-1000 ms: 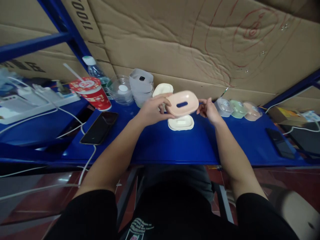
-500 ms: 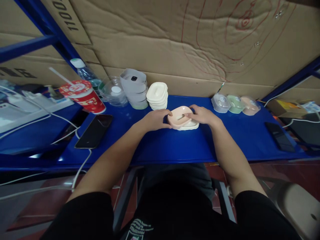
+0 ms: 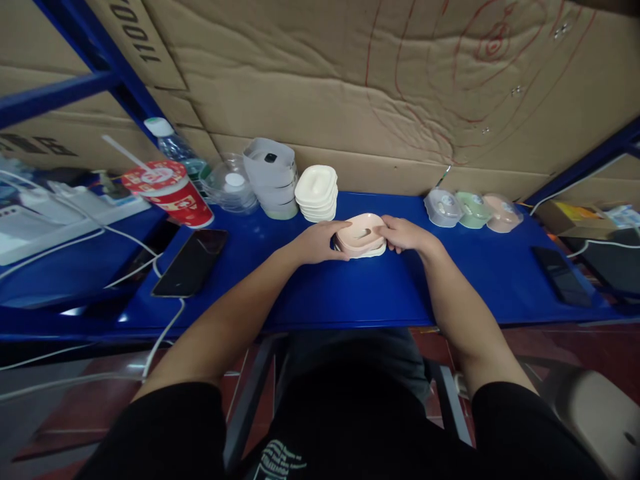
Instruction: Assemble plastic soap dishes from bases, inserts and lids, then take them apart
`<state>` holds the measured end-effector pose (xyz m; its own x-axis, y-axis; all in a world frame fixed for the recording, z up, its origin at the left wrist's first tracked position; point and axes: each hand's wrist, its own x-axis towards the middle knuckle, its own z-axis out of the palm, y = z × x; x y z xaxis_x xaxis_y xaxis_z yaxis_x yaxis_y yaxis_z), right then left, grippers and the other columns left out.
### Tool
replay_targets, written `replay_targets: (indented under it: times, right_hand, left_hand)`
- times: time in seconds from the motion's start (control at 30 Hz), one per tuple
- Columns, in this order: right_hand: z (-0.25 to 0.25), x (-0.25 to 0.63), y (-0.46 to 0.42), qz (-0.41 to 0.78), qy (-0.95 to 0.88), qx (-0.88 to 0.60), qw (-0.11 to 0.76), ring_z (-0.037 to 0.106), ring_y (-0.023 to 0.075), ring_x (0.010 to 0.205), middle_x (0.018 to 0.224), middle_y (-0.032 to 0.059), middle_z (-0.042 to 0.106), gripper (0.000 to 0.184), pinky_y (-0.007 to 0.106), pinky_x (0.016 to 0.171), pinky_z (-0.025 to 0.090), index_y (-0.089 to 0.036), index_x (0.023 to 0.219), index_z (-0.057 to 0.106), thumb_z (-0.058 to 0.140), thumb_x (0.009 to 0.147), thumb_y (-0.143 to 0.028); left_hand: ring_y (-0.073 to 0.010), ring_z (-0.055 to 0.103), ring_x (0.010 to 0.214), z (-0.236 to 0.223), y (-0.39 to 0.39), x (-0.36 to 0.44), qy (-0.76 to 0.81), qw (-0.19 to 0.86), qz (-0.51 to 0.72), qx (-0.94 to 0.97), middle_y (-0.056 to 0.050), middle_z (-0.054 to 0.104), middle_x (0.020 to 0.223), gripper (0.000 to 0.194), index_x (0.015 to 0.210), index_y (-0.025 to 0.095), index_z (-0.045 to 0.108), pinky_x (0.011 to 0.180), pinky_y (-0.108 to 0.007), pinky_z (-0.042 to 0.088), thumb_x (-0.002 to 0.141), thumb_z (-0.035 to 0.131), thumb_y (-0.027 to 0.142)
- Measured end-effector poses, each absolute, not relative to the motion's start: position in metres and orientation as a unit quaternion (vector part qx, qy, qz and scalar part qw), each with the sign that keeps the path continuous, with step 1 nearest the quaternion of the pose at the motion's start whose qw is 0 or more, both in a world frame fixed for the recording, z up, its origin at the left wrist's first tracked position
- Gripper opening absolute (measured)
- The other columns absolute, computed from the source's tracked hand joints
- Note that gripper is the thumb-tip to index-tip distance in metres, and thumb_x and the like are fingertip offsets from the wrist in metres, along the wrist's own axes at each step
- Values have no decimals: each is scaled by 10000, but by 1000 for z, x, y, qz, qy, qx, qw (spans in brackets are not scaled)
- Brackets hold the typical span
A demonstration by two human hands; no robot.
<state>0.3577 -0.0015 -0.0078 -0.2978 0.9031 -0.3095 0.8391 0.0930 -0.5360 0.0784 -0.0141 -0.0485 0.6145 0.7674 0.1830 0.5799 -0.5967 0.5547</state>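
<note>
A shallow pink dish (image 3: 353, 238) with an opening in its bottom sits on a cream-coloured plastic piece (image 3: 375, 253), close in front of me on the blue table. My left hand (image 3: 319, 242) wraps the dish's left side, thumb near the front and fingers behind. On the right, my right hand (image 3: 404, 233) pinches the dish's rim, with its thumb over the inside and curled fingers beside the cream piece. Just behind my left hand stands a stack of cream pieces (image 3: 317, 193), and to its left a stack of grey containers (image 3: 271, 179).
Left are nested clear bowls (image 3: 231, 190), a red paper cup (image 3: 187, 203) with a straw, a bottle (image 3: 173, 143) and a phone (image 3: 191, 263). Lidded containers in grey (image 3: 443, 208), green (image 3: 473, 210) and pink (image 3: 503, 213) stand back right. Another phone (image 3: 560, 275) lies far right.
The cream piece has shifted left and now lies more squarely under the pink dish. My right hand's fingers have curled down at the right side. The view has shifted slightly.
</note>
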Motion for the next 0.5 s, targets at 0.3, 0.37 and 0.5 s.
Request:
replay_targets:
  times: [0.3, 0.37, 0.5]
  right_hand:
    - [4, 360, -8, 286, -760, -583, -2, 690, 181, 565, 803, 69, 768, 655, 306, 526, 482, -187, 1068, 639, 571, 909, -818]
    - [6, 361, -9, 279, -761, -586, -7, 700, 191, 577, 807, 71, 775, 690, 316, 539, 495, -188, 1063, 656, 580, 878, -848]
    - [6, 361, -11, 290, -766, -575, 3, 717, 216, 600, 824, 71, 787, 768, 328, 537, 517, -199, 1232, 653, 619, 837, -856]
  left_hand:
    - [-344, 487, 1489, -50, -8, 69, 367, 236, 149, 887, -146, 531, 1614, 787, 1522, 209, 582, 1259, -532, 315, 818, 788, 492]
    - [-349, 474, 1498, -50, -9, 71, 365, 224, 147, 892, -148, 520, 1622, 767, 1524, 212, 582, 1260, -546, 313, 829, 764, 478]
    - [-343, 454, 1522, -53, -12, 73, 368, 196, 162, 895, -169, 476, 1650, 782, 1559, 192, 542, 1260, -523, 339, 823, 731, 377]
